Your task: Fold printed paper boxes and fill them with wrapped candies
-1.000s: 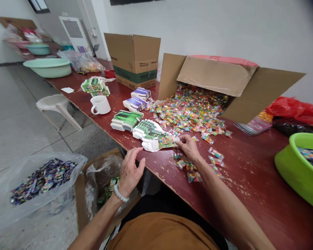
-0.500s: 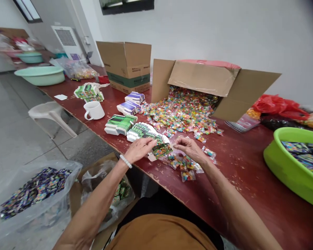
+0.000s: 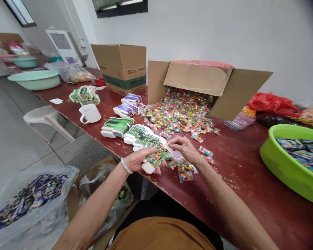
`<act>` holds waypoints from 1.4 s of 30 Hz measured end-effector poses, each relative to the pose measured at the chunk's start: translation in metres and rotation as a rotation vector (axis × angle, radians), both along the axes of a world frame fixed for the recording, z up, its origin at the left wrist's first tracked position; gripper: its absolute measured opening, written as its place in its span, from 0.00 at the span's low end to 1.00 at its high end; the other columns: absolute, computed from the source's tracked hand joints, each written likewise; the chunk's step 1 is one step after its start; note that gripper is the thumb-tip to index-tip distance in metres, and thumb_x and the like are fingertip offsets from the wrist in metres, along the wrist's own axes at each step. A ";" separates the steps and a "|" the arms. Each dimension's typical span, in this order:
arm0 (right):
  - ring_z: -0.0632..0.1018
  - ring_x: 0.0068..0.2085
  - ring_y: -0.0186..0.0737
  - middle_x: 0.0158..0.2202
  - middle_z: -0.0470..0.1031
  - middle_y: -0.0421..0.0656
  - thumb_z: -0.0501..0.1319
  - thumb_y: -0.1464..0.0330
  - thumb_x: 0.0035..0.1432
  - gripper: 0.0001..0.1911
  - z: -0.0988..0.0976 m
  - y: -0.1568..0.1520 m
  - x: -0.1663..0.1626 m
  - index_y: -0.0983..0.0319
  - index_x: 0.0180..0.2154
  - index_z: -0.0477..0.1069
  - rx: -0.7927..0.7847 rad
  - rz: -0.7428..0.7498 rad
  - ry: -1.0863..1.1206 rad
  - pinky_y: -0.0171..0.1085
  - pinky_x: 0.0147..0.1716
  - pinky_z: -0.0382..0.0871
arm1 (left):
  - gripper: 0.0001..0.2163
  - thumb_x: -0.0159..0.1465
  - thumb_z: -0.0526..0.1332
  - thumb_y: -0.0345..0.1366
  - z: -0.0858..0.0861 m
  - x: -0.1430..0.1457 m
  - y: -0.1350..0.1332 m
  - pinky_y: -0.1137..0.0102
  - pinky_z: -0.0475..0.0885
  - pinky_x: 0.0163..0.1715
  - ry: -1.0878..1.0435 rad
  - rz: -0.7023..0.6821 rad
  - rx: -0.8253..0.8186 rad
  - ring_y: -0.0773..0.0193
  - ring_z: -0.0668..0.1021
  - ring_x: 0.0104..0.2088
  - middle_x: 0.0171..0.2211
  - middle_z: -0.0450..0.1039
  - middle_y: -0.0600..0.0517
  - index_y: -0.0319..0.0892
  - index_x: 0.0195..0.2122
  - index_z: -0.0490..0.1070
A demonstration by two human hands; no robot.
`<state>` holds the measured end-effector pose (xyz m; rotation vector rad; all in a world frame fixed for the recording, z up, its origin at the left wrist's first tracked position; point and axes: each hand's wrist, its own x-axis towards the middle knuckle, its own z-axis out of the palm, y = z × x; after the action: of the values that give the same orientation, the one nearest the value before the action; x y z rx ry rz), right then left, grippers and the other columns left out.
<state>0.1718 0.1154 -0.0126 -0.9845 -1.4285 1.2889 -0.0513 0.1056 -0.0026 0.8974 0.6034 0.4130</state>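
I see the left fingers [image 3: 148, 150] grasping the green carton [image 3: 156, 157]; its long axis slants toward the right fingers [image 3: 176, 140], pinching its end flap [image 3: 167, 147].

We identify one small printed carton [image 3: 156, 157], green with a multicoloured pattern on its upward face and plain white end flaps. We hold it aslant near the table's front edge, one end toward the lower left, the other toward the upper right. The left hand [image 3: 143, 158] supports it, thumb over the printed face; the right hand [image 3: 184, 147] is at the upper-right flap. We cannot tell whether the body is flat or squared.
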 end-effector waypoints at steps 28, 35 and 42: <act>0.70 0.28 0.32 0.28 0.72 0.37 0.68 0.60 0.52 0.11 0.019 -0.035 -0.006 0.60 0.32 0.73 0.012 -0.044 0.137 0.32 0.29 0.64 | 0.30 0.53 0.62 0.59 0.005 0.027 -0.039 0.59 0.74 0.37 -0.086 -0.101 0.109 0.51 0.81 0.35 0.36 0.78 0.40 0.36 0.45 0.73; 0.71 0.28 0.30 0.28 0.72 0.37 0.67 0.62 0.55 0.09 0.036 -0.055 -0.015 0.60 0.33 0.74 -0.005 0.075 0.147 0.31 0.30 0.65 | 0.27 0.50 0.71 0.48 0.001 0.028 -0.063 0.65 0.76 0.32 -0.290 -0.113 -0.010 0.54 0.82 0.30 0.34 0.79 0.43 0.35 0.45 0.73; 0.70 0.28 0.32 0.27 0.71 0.37 0.66 0.60 0.55 0.11 0.043 -0.063 -0.022 0.60 0.33 0.72 0.022 0.068 0.160 0.32 0.28 0.65 | 0.28 0.49 0.73 0.48 0.014 0.024 -0.070 0.64 0.76 0.33 -0.279 -0.118 0.021 0.53 0.83 0.30 0.33 0.80 0.42 0.35 0.46 0.73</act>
<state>0.1495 0.0519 0.0301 -0.8053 -1.3597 1.3669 -0.0274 0.0356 0.0115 0.8720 0.2889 0.4291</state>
